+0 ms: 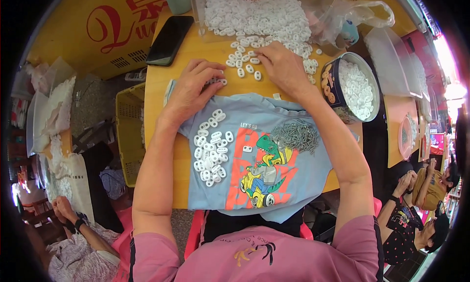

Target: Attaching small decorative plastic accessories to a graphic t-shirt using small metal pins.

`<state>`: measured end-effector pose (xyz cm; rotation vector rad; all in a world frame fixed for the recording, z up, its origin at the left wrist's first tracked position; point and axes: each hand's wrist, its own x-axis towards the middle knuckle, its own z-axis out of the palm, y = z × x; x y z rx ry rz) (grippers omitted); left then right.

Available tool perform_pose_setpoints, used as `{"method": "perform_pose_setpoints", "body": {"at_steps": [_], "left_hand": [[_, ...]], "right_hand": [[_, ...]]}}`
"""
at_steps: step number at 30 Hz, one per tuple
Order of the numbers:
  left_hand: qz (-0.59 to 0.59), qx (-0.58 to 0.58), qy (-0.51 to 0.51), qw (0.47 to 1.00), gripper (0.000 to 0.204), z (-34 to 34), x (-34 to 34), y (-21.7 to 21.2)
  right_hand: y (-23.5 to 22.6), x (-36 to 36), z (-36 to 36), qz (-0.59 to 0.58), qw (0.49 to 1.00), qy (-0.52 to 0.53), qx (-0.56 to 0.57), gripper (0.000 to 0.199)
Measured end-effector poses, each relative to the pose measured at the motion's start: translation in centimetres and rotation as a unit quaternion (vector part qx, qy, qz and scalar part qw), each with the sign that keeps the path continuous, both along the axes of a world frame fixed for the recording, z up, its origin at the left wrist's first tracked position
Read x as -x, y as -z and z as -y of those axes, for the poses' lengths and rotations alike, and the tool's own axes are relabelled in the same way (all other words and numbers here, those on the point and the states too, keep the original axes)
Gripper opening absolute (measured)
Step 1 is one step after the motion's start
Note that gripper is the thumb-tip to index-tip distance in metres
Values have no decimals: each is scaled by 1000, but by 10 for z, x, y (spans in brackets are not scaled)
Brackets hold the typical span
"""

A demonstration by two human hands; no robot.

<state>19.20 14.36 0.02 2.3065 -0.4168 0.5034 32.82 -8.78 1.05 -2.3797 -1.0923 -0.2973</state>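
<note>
My left hand (193, 86) rests on the wooden table (161, 81), fingers curled over a few small white plastic pieces at the top edge of a blue printed shirt (298, 167) spread flat. My right hand (284, 66) lies palm down on the near edge of a big heap of white plastic pieces (254, 17), fingertips among loose ones. On the shirt sit a cluster of white pieces (210, 147) to the left and a pile of small metal screws (296, 135) to the right.
A black phone (170, 39) lies at the table's far left. A round tin (355, 88) full of white pieces stands at the right, a clear plastic bag (352, 15) behind it. A yellow crate (128, 130) sits left of the table. Other people sit at lower left and right.
</note>
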Motion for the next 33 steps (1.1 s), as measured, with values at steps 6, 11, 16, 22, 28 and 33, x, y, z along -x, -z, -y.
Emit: {"method": "perform_pose_setpoints", "body": {"at_steps": [6, 11, 16, 22, 28, 33], "left_hand": [[7, 0, 3, 1000, 14, 2, -2, 1], [5, 2, 2, 1000, 14, 3, -2, 3], [11, -5, 3, 1000, 14, 2, -1, 2], [10, -1, 4, 1000, 13, 3, -2, 0], [8, -9, 5, 1000, 13, 1, -1, 2], [10, -6, 4, 1000, 13, 1, -1, 2]], "right_hand": [[-2, -11, -2, 21, 998, 47, -28, 23], [-1, -10, -18, 37, 998, 44, 12, 23], [2, -4, -17, 20, 1000, -20, 5, 21], [-2, -13, -14, 33, 997, -23, -70, 18], [-2, -13, -19, 52, 997, 51, 24, 19], [0, -7, -12, 31, 999, -42, -6, 19]]}}
